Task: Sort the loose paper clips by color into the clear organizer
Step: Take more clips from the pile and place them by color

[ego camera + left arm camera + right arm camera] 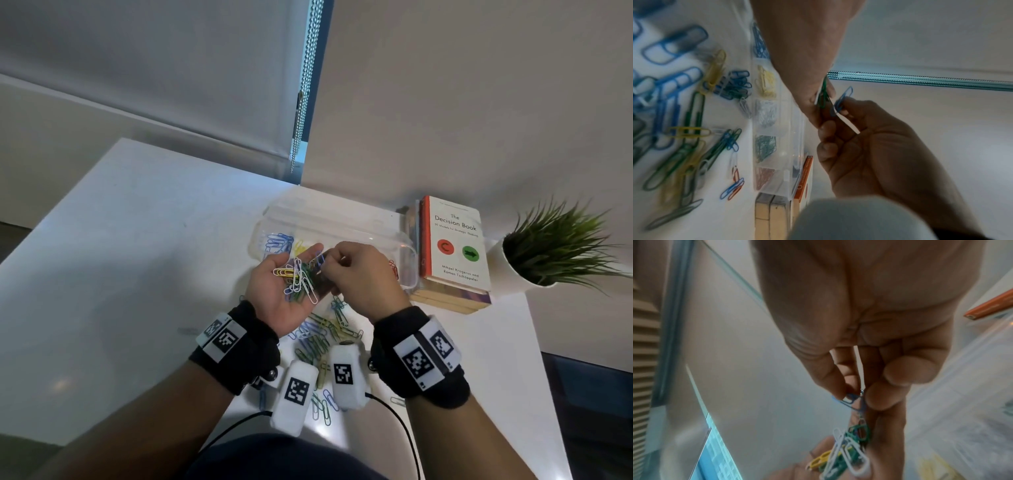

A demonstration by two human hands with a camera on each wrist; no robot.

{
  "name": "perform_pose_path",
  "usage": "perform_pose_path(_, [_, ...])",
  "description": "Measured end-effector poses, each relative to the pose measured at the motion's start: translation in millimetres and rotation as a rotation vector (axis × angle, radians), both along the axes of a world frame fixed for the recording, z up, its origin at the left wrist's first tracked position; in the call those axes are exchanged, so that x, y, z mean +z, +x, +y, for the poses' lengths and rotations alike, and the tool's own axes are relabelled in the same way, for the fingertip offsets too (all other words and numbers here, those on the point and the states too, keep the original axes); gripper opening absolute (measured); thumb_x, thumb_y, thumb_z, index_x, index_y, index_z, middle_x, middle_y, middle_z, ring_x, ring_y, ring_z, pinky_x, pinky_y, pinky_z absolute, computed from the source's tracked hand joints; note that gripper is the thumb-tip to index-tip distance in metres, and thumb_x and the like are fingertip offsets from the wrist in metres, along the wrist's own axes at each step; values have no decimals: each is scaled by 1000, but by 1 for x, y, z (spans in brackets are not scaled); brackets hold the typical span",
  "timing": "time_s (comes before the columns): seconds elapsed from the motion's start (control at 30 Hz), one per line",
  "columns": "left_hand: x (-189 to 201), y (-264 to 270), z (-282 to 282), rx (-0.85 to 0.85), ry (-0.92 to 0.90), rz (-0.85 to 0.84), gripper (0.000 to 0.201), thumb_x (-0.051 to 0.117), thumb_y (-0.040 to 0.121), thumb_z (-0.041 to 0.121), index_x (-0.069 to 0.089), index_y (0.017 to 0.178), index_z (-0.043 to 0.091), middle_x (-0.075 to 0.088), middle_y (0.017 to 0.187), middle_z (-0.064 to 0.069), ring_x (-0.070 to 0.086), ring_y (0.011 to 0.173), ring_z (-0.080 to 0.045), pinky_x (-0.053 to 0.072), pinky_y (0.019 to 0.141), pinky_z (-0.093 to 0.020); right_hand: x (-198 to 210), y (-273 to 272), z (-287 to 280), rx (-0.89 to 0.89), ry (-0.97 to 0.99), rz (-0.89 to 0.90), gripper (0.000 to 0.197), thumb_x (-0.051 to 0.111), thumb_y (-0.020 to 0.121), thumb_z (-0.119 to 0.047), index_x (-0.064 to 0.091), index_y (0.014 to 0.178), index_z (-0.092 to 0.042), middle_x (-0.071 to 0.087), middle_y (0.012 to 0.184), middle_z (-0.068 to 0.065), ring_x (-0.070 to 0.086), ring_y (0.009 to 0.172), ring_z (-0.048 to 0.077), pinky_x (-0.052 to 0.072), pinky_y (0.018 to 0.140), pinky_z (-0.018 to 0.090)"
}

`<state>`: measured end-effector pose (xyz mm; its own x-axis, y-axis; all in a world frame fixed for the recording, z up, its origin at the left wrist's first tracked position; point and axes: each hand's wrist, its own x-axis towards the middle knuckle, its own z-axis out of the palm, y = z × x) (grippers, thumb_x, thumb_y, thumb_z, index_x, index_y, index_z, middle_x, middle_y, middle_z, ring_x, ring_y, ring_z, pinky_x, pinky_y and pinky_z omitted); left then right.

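My left hand (291,261) is palm up over the table and cradles a bunch of paper clips (297,281) in white, yellow, green and blue. My right hand (327,262) pinches one blue clip (320,257) at the left hand's fingertips. The right wrist view shows that blue clip (849,400) between thumb and finger, above the bunch (846,454). The clear organizer (346,230) lies just behind both hands. Its compartments (795,146) hold blue, yellow, white, green and red clips apart. A heap of loose clips (322,339) lies on the white table below my wrists.
A stack of books (452,250) sits against the organizer's right end, with a potted plant (555,246) further right. The wall and a roller blind with a bead chain (301,102) stand behind. The white table (137,257) stretches out to the left.
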<state>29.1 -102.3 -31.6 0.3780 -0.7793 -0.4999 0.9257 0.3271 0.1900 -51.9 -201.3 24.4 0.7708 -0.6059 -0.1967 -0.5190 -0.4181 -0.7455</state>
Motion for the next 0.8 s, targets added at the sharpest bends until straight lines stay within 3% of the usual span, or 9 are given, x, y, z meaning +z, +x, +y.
perform_pose_path(0.1, [0, 1, 1, -16, -30, -16, 51, 27, 96, 31, 62, 108, -4, 67, 100, -27, 70, 83, -35, 52, 85, -53, 2, -1, -2, -34, 62, -80, 9, 59, 81, -10, 59, 75, -17, 70, 67, 4, 60, 54, 14, 45, 55, 28])
perform_pose_path(0.2, [-1, 1, 1, -41, -59, -16, 58, 27, 98, 35, 68, 102, -5, 67, 96, -26, 70, 82, -34, 52, 84, -53, 6, 1, -1, -5, 127, -135, 21, 58, 83, -5, 60, 96, -22, 69, 67, 4, 55, 51, 9, 43, 54, 25])
perform_pose_path(0.27, [-2, 2, 1, -56, -65, -24, 59, 27, 98, 36, 69, 104, -6, 67, 93, -25, 69, 80, -33, 53, 86, -50, 11, 1, 0, 29, 161, -142, 23, 59, 84, -2, 62, 101, -17, 68, 66, 2, 56, 51, 10, 43, 54, 23])
perform_pose_path(0.37, [-2, 4, 3, -73, -87, -36, 62, 23, 98, 37, 62, 117, -7, 65, 110, -28, 69, 90, -35, 43, 102, -49, 16, 0, -2, 50, 219, -163, 13, 59, 86, 4, 66, 91, -5, 65, 57, -11, 55, 48, 7, 44, 49, 18])
perform_pose_path(0.4, [-2, 6, 5, -67, -82, -37, 61, 23, 98, 37, 62, 117, -6, 63, 115, -28, 68, 95, -37, 43, 102, -51, 18, -1, -4, 44, 224, -179, 13, 59, 87, 5, 66, 89, -6, 63, 56, -12, 55, 48, 5, 45, 48, 18])
perform_pose_path(0.57, [-8, 22, 20, 22, 24, -62, 57, 22, 100, 39, 61, 115, 0, 65, 119, -24, 66, 105, -40, 52, 91, -51, 16, 5, -25, -64, 179, -165, 15, 61, 85, 2, 64, 97, -7, 60, 69, 7, 57, 56, 16, 50, 56, 29])
perform_pose_path(0.67, [-11, 28, 26, 48, 58, -71, 61, 22, 100, 38, 68, 108, -3, 66, 117, -24, 67, 102, -39, 51, 85, -55, 8, 27, -28, -24, 103, -115, 14, 64, 81, 0, 62, 80, -14, 60, 67, 5, 58, 54, 18, 49, 55, 31])
perform_pose_path(0.73, [-10, 27, 28, 34, 62, -69, 64, 23, 99, 37, 71, 100, -5, 67, 113, -25, 68, 97, -41, 53, 89, -51, 2, 48, -26, 42, 28, -63, 24, 65, 79, -1, 57, 68, -21, 59, 64, 0, 60, 55, 19, 47, 56, 29])
perform_pose_path(0.8, [-9, 25, 28, 3, 65, -67, 63, 23, 100, 37, 70, 101, -6, 67, 111, -26, 69, 93, -41, 47, 89, -51, -3, 70, -23, 96, -28, -4, 28, 65, 77, -3, 54, 64, -24, 59, 66, -2, 63, 62, 22, 46, 58, 26])
